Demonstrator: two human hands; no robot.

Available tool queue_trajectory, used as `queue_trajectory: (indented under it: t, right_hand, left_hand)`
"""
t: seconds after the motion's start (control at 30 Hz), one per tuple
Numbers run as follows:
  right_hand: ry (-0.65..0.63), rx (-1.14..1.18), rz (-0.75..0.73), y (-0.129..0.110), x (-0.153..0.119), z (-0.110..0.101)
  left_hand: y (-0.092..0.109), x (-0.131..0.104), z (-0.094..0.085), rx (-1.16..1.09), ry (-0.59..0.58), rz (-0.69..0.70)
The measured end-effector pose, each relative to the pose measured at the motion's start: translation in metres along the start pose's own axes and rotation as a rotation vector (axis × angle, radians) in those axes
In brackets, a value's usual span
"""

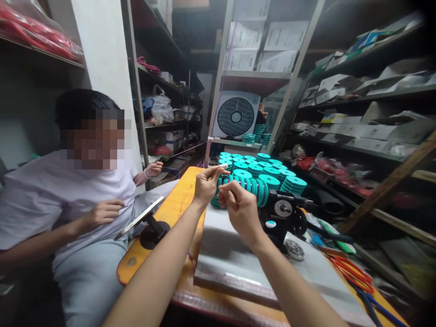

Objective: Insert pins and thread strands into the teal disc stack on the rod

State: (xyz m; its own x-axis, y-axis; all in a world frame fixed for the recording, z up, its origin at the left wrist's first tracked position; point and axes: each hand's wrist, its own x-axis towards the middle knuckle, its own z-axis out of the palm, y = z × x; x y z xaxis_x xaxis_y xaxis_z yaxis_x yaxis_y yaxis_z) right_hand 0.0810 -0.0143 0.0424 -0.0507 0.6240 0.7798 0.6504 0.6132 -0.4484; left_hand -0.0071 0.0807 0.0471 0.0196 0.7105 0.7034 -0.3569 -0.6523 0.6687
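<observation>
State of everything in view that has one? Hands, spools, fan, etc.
Left hand: pinching small white piece
Right hand: fingers curled, grip unclear
Green spools: stacked flat
Spool row: on edge, side by side
Fan: upright, running unclear
Flat device: tilted on stand
Right shelf box: flaps open

Orange table (182,188): black stand (151,234), pale slab (231,263) bearing black machine (282,209).

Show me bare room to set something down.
The grey board has a bare patch between its left edge and the right hand. The orange table shows a bare strip between the black stand and the board. Crowded: the far end, packed with green spools, and the right, with the black machine and round dish.
</observation>
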Motion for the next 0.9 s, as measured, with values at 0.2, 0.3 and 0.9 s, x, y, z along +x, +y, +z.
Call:
queue_trajectory:
  t: [0.2, 0.3, 0.9]
  right_hand:
    - [-0.088, -0.214, -0.072, 0.013, -0.027, 0.022]
    - [-0.179, -0.299, -0.142, 0.008, -0.029, 0.004]
    - [-0.052, -0.883, -0.012, 0.033, 0.034, -0.046]
  left_hand:
    - [0.000, -0.004, 0.002, 0.060, 0.025, 0.020]
    - [0.004, -0.004, 0.001, 0.044, 0.008, 0.002]
    - [0.038, -0.033, 0.008, -0.098, 0.221, -0.043]
